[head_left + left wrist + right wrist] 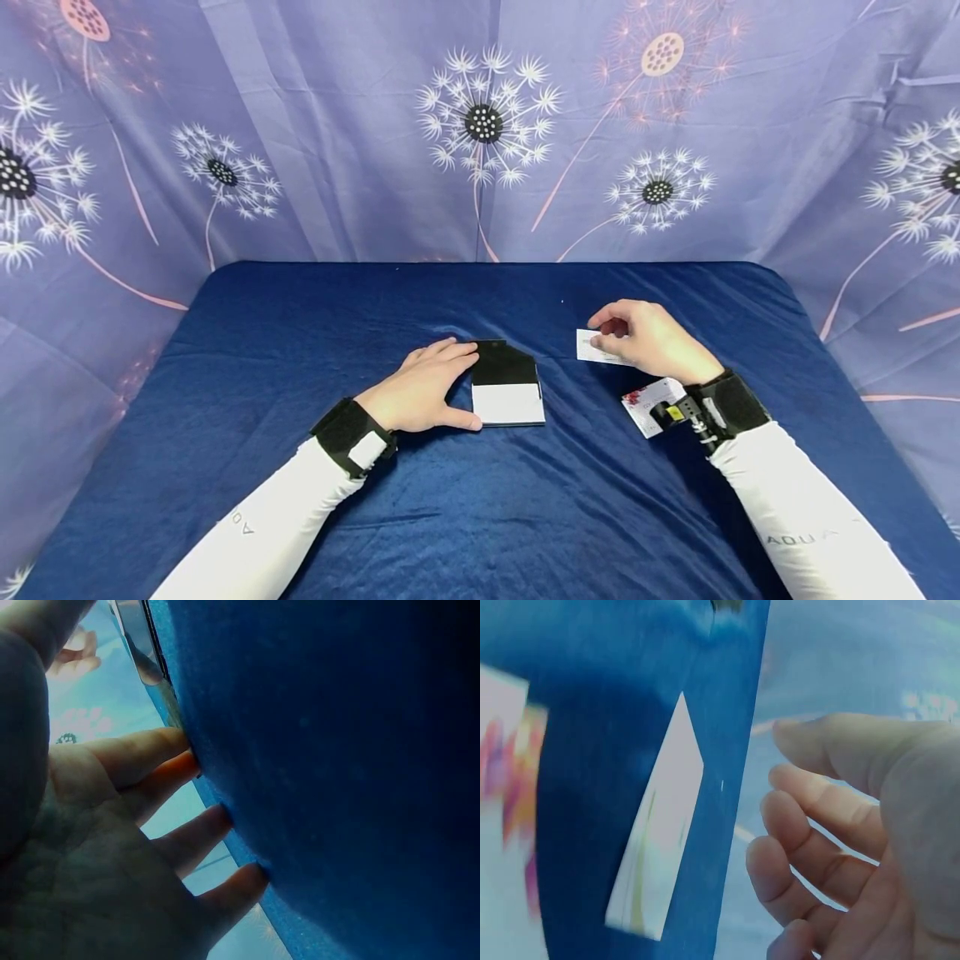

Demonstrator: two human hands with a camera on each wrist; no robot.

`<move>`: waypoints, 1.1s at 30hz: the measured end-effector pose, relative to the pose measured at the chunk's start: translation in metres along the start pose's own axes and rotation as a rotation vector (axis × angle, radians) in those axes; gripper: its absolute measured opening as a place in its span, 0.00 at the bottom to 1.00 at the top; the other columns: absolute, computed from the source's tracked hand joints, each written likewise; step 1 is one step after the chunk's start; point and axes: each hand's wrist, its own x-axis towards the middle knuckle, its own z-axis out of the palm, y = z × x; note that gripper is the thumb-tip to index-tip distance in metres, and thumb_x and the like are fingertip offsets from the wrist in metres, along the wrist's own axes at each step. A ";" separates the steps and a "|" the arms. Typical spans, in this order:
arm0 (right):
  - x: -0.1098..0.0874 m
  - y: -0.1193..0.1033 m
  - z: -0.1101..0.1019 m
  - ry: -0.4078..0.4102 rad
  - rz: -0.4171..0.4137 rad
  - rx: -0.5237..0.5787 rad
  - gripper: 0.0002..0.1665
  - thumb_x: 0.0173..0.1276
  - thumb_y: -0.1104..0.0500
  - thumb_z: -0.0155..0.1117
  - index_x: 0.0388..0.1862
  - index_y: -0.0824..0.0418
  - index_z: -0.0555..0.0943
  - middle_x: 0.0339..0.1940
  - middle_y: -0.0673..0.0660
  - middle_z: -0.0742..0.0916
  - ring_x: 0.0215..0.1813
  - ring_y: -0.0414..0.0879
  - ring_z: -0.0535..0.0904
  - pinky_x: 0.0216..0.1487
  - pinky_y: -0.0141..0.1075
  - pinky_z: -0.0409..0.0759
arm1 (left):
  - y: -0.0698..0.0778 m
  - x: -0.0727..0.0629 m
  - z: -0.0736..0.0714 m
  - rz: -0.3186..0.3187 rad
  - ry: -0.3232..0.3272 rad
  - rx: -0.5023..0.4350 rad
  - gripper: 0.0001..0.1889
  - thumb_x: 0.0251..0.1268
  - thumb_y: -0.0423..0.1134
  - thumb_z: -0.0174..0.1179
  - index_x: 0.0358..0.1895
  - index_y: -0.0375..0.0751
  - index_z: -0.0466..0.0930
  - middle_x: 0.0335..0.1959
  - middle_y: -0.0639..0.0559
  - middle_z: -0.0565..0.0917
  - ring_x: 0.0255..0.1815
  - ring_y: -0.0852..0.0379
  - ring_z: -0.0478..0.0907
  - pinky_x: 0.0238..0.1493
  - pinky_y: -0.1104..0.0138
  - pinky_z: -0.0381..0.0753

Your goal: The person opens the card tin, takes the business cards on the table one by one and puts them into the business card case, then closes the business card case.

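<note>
A black card holder [506, 364] with a white card [507, 404] in its near half lies on the blue cloth in the head view. My left hand [431, 387] rests against its left side, fingers spread and thumb at the near corner. In the left wrist view, a shiny edge [139, 645] of the holder shows beyond the fingertips. To the right, a white printed card [592, 347] lies flat beneath my right hand [648, 337]. Loosely bent and apart from that card [656, 832], the right fingers [787, 817] hold nothing in the right wrist view.
A white card with a red floral print [647, 404] lies on the cloth under my right wrist, partly covered by the wrist camera [675, 412]. The blue cloth [360, 308] covers the table, with a dandelion-patterned curtain [360, 125] behind it.
</note>
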 end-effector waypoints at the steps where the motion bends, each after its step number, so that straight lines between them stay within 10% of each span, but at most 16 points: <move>1: -0.001 0.003 -0.003 -0.007 0.021 0.002 0.13 0.74 0.58 0.73 0.53 0.62 0.88 0.39 0.52 0.87 0.41 0.46 0.81 0.43 0.41 0.78 | 0.000 0.000 0.000 -0.001 -0.001 -0.002 0.52 0.64 0.66 0.71 0.84 0.42 0.61 0.86 0.48 0.58 0.87 0.41 0.46 0.80 0.39 0.50; 16: -0.015 0.043 -0.015 -0.126 0.141 -0.054 0.28 0.71 0.51 0.77 0.62 0.66 0.85 0.52 0.62 0.85 0.48 0.53 0.78 0.48 0.49 0.75 | 0.002 -0.002 -0.001 -0.005 -0.005 -0.018 0.52 0.65 0.65 0.71 0.85 0.42 0.61 0.86 0.48 0.58 0.87 0.41 0.45 0.81 0.39 0.49; 33: -0.020 0.053 -0.012 -0.049 0.154 0.040 0.14 0.71 0.55 0.77 0.49 0.59 0.84 0.39 0.54 0.86 0.40 0.50 0.79 0.44 0.43 0.75 | 0.000 -0.001 0.000 -0.003 -0.004 -0.007 0.52 0.65 0.66 0.71 0.85 0.43 0.60 0.86 0.49 0.58 0.87 0.42 0.45 0.81 0.39 0.49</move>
